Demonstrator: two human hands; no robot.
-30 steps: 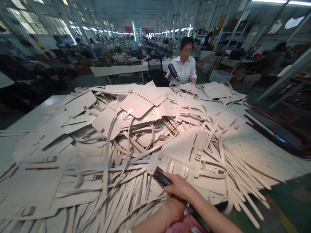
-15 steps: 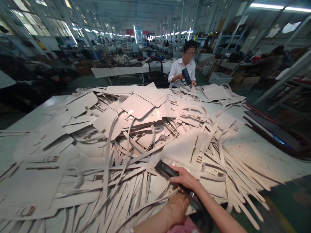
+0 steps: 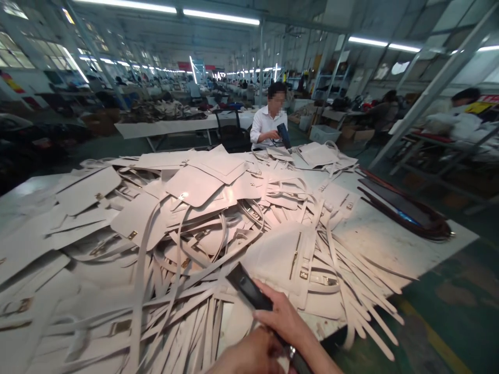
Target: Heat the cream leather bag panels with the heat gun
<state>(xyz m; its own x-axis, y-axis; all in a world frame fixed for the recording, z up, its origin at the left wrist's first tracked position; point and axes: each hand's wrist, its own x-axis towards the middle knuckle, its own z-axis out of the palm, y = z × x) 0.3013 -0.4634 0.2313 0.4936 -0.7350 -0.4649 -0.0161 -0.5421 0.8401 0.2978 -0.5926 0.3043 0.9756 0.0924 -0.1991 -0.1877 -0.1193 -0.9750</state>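
My right hand [image 3: 283, 314] is wrapped round the body of a black handheld tool [image 3: 246, 284], which looks like a heat gun. Its broad end points away from me, and a shiny metal ring shows at its lower end. Close below the tool is my left hand [image 3: 251, 353], fingers curled; a sliver of cream material shows beside them, but what they hold is mostly hidden. Just beyond the tool lies a cream leather bag panel [image 3: 273, 254] with a gold zip and a small metal clasp.
Cream bag pieces [image 3: 195, 182] and long straps [image 3: 197, 327] cover much of the table [image 3: 436, 254]. Dark brown pieces [image 3: 405, 208] lie at its right edge. Across it, a co-worker [image 3: 265, 124] in a white shirt holds a dark heat gun [image 3: 284, 136].
My view has swung to the right, so the pile sits further left. My left hand has come lower in view and its fingers are partly cut off; the right keeps its grip on the tool.
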